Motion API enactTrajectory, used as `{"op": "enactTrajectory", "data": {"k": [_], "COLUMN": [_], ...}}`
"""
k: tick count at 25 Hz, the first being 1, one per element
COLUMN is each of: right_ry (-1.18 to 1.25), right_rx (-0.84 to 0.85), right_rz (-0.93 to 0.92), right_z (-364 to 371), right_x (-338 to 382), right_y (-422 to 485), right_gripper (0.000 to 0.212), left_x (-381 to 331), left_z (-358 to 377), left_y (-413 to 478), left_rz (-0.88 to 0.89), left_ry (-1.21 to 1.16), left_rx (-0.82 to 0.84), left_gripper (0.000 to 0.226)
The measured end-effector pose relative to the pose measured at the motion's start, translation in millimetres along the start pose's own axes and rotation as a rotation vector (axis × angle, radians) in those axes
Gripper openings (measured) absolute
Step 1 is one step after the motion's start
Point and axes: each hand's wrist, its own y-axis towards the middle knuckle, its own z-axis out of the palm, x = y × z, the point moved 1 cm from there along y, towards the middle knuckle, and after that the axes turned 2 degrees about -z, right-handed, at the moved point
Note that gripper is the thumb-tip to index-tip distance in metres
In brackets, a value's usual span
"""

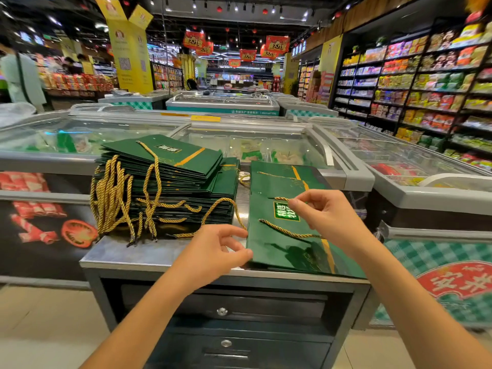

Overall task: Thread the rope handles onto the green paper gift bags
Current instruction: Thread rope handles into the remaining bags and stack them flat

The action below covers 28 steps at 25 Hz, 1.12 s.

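Note:
A flat green paper gift bag (282, 249) lies on the right of a steel counter (127, 254). A gold rope handle (290, 231) crosses the bag's face, and its loop arcs out past the bag's left edge. My right hand (322, 211) pinches one rope end near the bag's label. My left hand (221, 249) holds the bag's left edge, thumb against it, fingers curled. To the left stands a tall stack of green bags (170, 182) with a bundle of gold ropes (114, 195) draped over its left side.
Glass-topped chest freezers (239, 145) stand behind and to both sides of the counter. Dark drawers (226, 328) sit under the counter. Stocked shelves (426, 89) line the right aisle. A person in pale clothes (21, 78) stands far left.

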Motion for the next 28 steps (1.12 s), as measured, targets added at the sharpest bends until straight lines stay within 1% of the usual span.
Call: {"op": "enactTrajectory", "data": {"k": [3,5,7,10,12,15,19,21,22,24,26,28], "right_ry": [-0.023,-0.050,-0.082,-0.123,-0.079,0.050,0.162,0.205,0.212,0.203,0.188,0.181], "right_rx": [-0.003,0.003,0.036,0.076,0.106,0.160,0.211,0.202,0.196,0.188,0.173,0.148], "right_rz": [0.064,0.082,0.079,0.087,0.111,0.183,0.250,0.257,0.243,0.195,0.153,0.130], "right_z": [10,17,23,26,23,17,9,10,11,15,20,26], "right_x": [-9,-14,-18,-27,-26,-19,-15,-14,-12,-10,-9,-11], "right_y": [16,22,21,11,5,-4,-7,-3,-1,6,16,24], "right_gripper": [0.022,0.019,0.016,0.015,0.015,0.013,0.015,0.018,0.017,0.012,0.014,0.015], "left_x": [0,-3,-9,-17,-22,-24,-18,-13,-11,-9,-6,-3], "left_z": [-2,-3,-4,-3,0,8,19,22,22,22,23,24], "left_y": [-8,-8,-4,12,27,44,52,51,50,46,44,43], "left_rz": [0.017,0.016,0.036,0.100,0.103,0.064,0.005,-0.021,-0.030,-0.022,0.003,0.010], "left_ry": [0.115,0.167,0.220,0.325,0.366,0.388,0.339,0.273,0.219,0.138,0.119,0.107], "left_rx": [0.037,0.049,0.018,-0.085,-0.116,-0.110,-0.154,-0.173,-0.180,-0.204,-0.225,-0.243], "left_gripper": [0.039,0.036,0.031,0.029,0.032,0.038,0.035,0.046,0.048,0.040,0.027,0.023]}}
